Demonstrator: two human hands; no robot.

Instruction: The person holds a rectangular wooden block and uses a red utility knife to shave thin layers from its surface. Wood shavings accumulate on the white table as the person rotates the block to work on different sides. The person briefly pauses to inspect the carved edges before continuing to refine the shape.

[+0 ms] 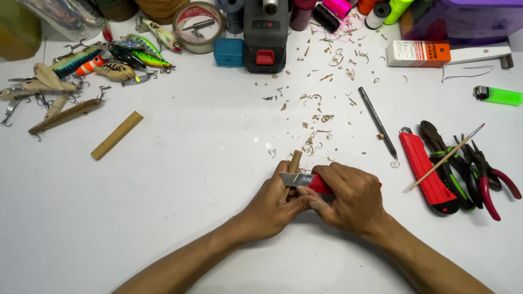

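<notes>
Left hand (272, 204): fingers pinch stick (294, 162), counter (180, 174) centre, tip toward 12 | right hand (348, 196): fingers wrapped round red knife (305, 181), blade against stick | I log shavings (316, 117) at 12, second cutter (427, 171) and pliers (479, 174) at 3, lures (81, 71) at 10.

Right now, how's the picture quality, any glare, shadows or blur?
Head view: even, bright light, soft shadows under the hands; sharp focus on the knife and stick; slight glare on the blade; wide-lens bending toward the edges, near the lures.
</notes>
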